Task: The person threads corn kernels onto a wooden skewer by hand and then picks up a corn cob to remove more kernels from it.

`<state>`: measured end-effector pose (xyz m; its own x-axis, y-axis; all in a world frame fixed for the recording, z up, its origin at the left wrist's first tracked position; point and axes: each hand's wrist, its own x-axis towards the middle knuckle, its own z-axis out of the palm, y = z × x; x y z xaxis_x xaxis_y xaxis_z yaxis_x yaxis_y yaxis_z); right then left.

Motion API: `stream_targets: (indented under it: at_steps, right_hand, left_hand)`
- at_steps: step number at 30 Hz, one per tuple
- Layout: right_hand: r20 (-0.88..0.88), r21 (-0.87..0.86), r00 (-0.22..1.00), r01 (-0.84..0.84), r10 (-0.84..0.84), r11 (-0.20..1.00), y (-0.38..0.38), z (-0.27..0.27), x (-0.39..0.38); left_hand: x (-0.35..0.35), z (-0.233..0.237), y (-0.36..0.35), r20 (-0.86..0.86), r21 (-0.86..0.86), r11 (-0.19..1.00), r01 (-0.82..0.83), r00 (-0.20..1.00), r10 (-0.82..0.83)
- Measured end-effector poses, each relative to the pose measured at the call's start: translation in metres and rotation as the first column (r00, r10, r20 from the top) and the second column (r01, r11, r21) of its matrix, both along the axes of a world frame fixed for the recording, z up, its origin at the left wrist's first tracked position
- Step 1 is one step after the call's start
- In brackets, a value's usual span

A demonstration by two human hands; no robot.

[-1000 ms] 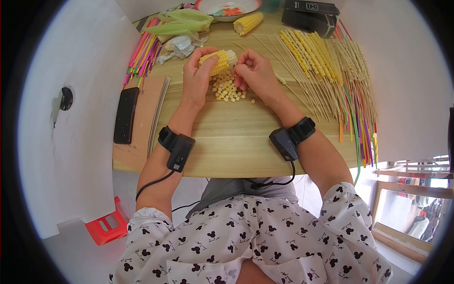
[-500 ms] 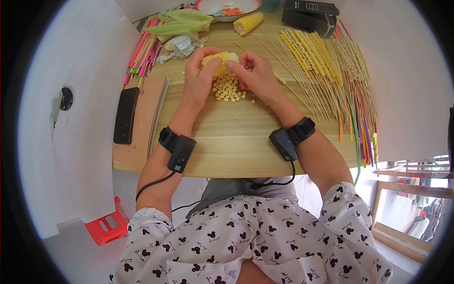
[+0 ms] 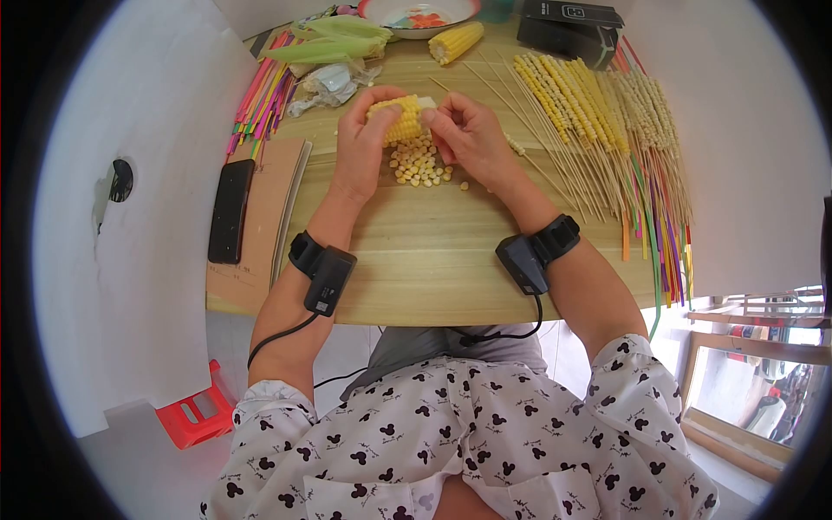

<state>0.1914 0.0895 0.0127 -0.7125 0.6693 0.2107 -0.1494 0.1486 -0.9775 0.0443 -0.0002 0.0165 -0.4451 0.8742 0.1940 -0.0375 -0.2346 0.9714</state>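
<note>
A piece of corn cob with yellow kernels is held over the back middle of the table, its pale bare end toward the right. My left hand wraps round its left side, thumb across the kernels. At the stripped end, my right hand is closed with curled fingers, its thumb touching the cob. Parts of those fingers are hidden. Below the cob lies a pile of loose corn kernels, with a few strays at its right.
Skewers threaded with kernels and bare sticks lie at right. A second corn cob, an enamel basin, a black box and green husks are at the back. A phone lies on a notebook at left.
My right thumb has slid from the cob's kernels to its bare right end, and the right fingers have shifted slightly. The left hand still holds the cob, which has turned a little.
</note>
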Motion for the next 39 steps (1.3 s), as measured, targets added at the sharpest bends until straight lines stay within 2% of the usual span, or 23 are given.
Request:
stream_targets:
  at_steps: [7,13,18,32,34,39]
  right_hand:
    - [-0.039,-0.129,0.999,-0.036,0.031,0.991,-0.001,0.004,0.0]
    - [-0.04,-0.183,0.999,-0.012,0.005,0.983,0.0,0.005,0.001]
    - [-0.023,-0.197,1.0,0.001,-0.006,0.98,0.002,0.003,0.001]
    - [-0.002,-0.285,0.999,0.032,-0.034,0.958,0.001,0.004,-0.001]
    - [0.009,-0.22,0.999,0.04,-0.039,0.975,0.001,-0.001,-0.002]
    - [-0.008,-0.197,1.0,0.017,-0.019,0.98,0.003,-0.004,-0.001]
  left_hand:
    - [-0.001,-0.001,0.001,0.085,0.028,1.0,0.002,0.996,-0.005]
    - [0.002,0.002,0.001,-0.048,0.083,0.995,-0.063,0.997,0.067]
    - [0.004,0.004,-0.001,-0.266,0.058,0.995,-0.075,0.96,0.088]
    - [0.001,-0.002,0.002,-0.34,0.06,0.994,-0.087,0.935,0.103]
    - [0.0,-0.006,0.003,-0.366,0.065,0.994,-0.087,0.925,0.105]
    - [0.001,-0.006,0.004,-0.379,0.075,0.994,-0.074,0.92,0.097]
